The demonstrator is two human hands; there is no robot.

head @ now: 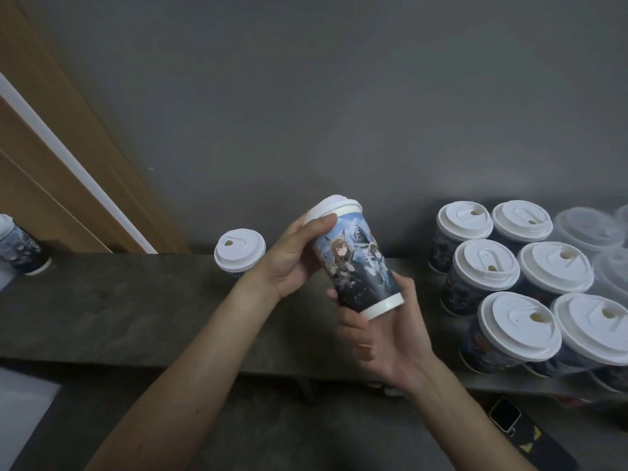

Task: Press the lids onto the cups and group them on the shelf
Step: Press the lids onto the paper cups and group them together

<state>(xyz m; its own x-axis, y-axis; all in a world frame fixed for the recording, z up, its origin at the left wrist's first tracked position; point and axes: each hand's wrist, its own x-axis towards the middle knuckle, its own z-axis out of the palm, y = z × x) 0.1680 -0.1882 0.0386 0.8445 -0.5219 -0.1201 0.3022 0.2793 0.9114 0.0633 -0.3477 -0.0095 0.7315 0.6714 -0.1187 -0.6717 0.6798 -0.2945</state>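
I see the left hand (289, 263) gripping the tilted printed paper cup (356, 266) just under its white domed lid (334, 207). Right hand (377, 338) curls round the base. Cup is above the dark matte shelf (136, 307). Lidded cups (486, 266) are clustered on the shelf at right.

We look down on a plain grey wall (306, 96), matt and dimly, evenly lit, which fills the upper half of the view. At left a light-brown wooden panel (44, 158) slants across the corner, edged by a white strip (73, 144). Along the wall's foot runs a long dark shelf (119, 311) with a mottled, stone-like top. Below its front edge we see a darker surface (272, 433) and, at lower left, a pale patch (20, 409)
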